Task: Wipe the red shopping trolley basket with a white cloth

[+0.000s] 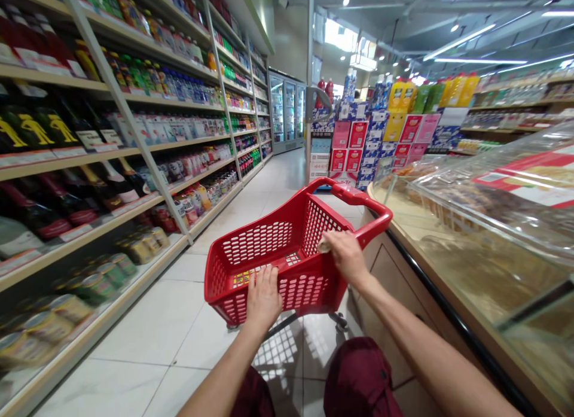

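A red plastic shopping cart (pixel 314 291) with perforated sides stands turned sideways in front of me. My left hand (pixel 265 294) grips its near rim, fingers hooked over the edge into the basket. Farther along the same rim, close to the handle (pixel 379 216), is my right hand (pixel 346 256). Its fingers are closed on a small whitish crumpled cloth (pixel 323 245), mostly hidden by the hand. A yellow patterned label (pixel 244 277) shows on the basket floor, partly behind my left fingers.
Shelves of bottles and cans (pixel 174 145) line the left side. A glass-topped display counter (pixel 448 249) runs close along the right. Stacked drink cartons (pixel 350 145) stand ahead, with glass-door fridges (pixel 289 109) behind. White tiled floor (pixel 130 375) lies below.
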Demonstrator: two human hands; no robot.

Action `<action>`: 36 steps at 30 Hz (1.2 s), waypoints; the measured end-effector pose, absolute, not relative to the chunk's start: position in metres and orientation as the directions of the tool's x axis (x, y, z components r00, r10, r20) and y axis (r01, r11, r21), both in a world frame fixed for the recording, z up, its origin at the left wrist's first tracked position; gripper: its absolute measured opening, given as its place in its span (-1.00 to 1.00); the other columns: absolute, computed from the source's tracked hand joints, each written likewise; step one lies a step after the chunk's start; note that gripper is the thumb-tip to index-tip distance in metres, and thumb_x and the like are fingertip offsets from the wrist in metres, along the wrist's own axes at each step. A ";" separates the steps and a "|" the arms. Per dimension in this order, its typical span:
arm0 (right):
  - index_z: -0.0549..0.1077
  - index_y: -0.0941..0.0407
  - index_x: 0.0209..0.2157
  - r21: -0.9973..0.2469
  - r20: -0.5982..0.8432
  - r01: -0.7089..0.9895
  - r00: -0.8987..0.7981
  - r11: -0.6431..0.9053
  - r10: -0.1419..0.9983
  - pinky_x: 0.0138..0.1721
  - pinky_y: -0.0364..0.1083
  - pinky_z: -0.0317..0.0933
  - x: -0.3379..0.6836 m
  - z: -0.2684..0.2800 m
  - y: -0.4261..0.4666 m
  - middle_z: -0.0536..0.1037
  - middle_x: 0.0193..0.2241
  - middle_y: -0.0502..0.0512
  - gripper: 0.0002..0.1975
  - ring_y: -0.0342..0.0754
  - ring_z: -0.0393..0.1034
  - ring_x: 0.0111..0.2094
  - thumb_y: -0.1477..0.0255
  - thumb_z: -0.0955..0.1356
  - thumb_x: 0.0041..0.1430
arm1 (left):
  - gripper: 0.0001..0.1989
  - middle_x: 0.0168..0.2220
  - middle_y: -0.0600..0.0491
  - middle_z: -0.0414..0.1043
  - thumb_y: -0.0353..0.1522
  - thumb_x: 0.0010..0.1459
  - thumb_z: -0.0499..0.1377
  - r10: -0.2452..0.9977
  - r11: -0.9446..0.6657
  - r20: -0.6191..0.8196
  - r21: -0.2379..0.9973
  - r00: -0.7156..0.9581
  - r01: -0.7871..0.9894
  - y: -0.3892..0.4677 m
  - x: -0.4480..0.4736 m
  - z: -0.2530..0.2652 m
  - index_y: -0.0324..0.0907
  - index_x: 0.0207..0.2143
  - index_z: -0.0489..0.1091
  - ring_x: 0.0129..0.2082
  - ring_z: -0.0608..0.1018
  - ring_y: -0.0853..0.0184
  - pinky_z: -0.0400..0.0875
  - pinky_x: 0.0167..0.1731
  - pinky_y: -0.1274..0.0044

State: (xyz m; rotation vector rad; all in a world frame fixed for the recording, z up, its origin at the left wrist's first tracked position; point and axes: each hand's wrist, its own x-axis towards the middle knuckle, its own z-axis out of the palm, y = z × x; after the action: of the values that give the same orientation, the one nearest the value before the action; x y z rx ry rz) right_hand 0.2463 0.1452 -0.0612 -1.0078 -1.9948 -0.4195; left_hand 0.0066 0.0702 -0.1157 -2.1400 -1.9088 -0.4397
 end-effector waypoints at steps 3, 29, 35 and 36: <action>0.39 0.10 -0.18 -0.075 0.871 0.918 -0.130 0.390 0.474 -0.03 0.09 0.02 0.307 -0.043 0.159 0.41 -0.13 0.15 -0.72 0.02 0.19 -0.03 0.56 0.17 0.11 | -0.46 0.07 -0.12 0.20 -0.43 -0.09 -0.01 0.921 -0.105 0.380 0.026 0.088 0.994 0.072 0.009 -0.115 -0.34 0.02 0.16 0.08 0.19 0.17 -0.06 0.09 0.29; 0.31 0.12 -0.06 0.063 0.700 0.963 -0.229 0.260 0.676 0.01 0.08 -0.07 0.280 -0.052 0.163 0.29 0.02 0.20 -0.65 0.06 0.09 0.06 0.56 0.11 0.15 | -0.33 0.14 -0.12 0.08 -0.38 -0.10 0.01 0.960 -0.123 0.259 0.030 0.111 0.992 0.079 0.016 -0.108 -0.36 0.12 -0.01 0.13 0.10 0.17 -0.07 0.10 0.31; 0.32 0.09 -0.06 0.242 0.575 0.812 -0.561 0.531 0.596 0.06 0.01 -0.11 0.262 -0.073 0.156 0.31 0.02 0.10 -0.64 -0.01 0.07 0.08 0.58 0.12 0.15 | -0.31 0.14 -0.11 0.06 -0.39 -0.11 0.01 0.969 -0.137 0.212 0.031 0.127 0.990 0.081 0.020 -0.103 -0.37 0.13 -0.04 0.15 0.08 0.17 -0.05 0.10 0.32; 0.31 0.09 -0.05 0.229 0.578 0.826 -0.541 0.515 0.611 0.06 0.02 -0.10 0.267 -0.071 0.158 0.31 0.02 0.10 -0.64 -0.01 0.06 0.08 0.58 0.12 0.15 | -0.31 0.15 -0.11 0.05 -0.39 -0.10 0.00 0.969 -0.143 0.206 0.028 0.134 0.989 0.081 0.020 -0.103 -0.37 0.13 -0.05 0.15 0.08 0.18 -0.05 0.10 0.33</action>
State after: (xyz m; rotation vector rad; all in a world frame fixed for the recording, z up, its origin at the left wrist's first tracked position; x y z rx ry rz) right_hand 0.2669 0.1579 -0.0713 -1.1812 -2.3318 -0.6819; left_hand 0.0197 0.0811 -0.1025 -2.2762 -1.9775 -0.2653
